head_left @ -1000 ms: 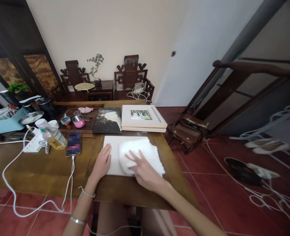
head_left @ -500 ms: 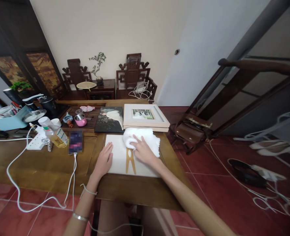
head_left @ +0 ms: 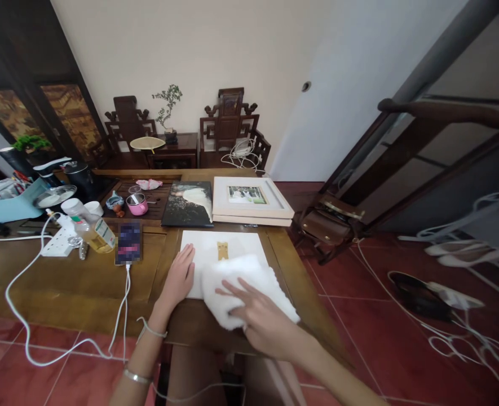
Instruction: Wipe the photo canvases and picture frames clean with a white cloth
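Note:
A white rectangular panel [head_left: 247, 239] lies flat on the wooden table in front of me. A yellowish easel-style stand piece [head_left: 222, 250] is on it, its lower part covered by a fluffy white towel [head_left: 232, 270]. My right hand [head_left: 253, 310] grips the towel near the panel's front edge, two fingers stretched over it and the others bent into the cloth. Along the panel's left edge, my left hand [head_left: 180, 276] rests flat with its fingers extended, holding nothing.
Behind the panel are a white picture frame [head_left: 281, 198] and a dark photo panel [head_left: 175, 203]. Left are a phone [head_left: 128, 243] on a cable, a bottle of yellow liquid [head_left: 99, 234], a power strip [head_left: 58, 242] and a pink cup [head_left: 136, 204]. A wooden chair [head_left: 427, 121] stands right.
My right hand has drawn the towel from the panel's far edge toward me, over its front edge. The stand's top now shows and its legs are covered. My left hand has stayed put.

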`<state>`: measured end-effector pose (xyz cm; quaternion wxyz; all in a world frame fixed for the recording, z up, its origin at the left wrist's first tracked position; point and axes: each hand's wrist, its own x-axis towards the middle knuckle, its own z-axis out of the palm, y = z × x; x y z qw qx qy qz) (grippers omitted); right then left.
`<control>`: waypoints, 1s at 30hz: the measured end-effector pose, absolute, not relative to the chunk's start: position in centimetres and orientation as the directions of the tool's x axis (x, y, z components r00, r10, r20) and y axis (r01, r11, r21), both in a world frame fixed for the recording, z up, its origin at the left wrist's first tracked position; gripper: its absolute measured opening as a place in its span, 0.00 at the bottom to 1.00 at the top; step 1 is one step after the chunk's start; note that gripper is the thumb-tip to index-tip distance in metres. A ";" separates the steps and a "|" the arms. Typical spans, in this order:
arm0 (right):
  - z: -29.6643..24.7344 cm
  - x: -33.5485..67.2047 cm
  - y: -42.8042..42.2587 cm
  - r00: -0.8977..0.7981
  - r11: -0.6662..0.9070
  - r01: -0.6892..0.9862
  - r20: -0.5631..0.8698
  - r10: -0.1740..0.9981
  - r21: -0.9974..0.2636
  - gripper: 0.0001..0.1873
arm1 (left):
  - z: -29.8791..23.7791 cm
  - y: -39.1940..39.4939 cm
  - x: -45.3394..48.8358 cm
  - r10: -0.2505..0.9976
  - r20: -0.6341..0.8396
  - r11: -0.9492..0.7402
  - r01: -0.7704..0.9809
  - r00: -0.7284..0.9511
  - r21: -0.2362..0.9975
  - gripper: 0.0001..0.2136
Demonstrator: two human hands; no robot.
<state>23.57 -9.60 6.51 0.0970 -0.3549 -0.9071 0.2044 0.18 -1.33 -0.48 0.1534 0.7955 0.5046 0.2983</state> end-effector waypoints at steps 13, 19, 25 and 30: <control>5.9 17.8 -1.4 -0.622 0.626 0.766 0.077 0.779 -0.148 0.22 | -0.7 -1.1 -0.1 0.884 0.350 -0.462 0.694 0.311 0.552 0.21; 6.6 19.6 -9.7 -0.769 0.737 0.611 0.007 0.640 -0.289 0.19 | -0.6 -1.3 0.0 0.883 0.352 -0.465 0.683 0.311 0.563 0.21; 6.6 21.4 -7.1 -0.723 0.684 0.633 0.039 0.690 -0.363 0.26 | -1.0 -1.1 0.0 0.890 0.336 -0.453 0.683 0.308 0.574 0.21; 6.2 19.1 -0.6 -0.557 0.556 0.797 0.069 0.828 -0.238 0.25 | -0.6 -1.1 0.2 0.912 0.329 -0.409 0.600 0.246 0.687 0.21</control>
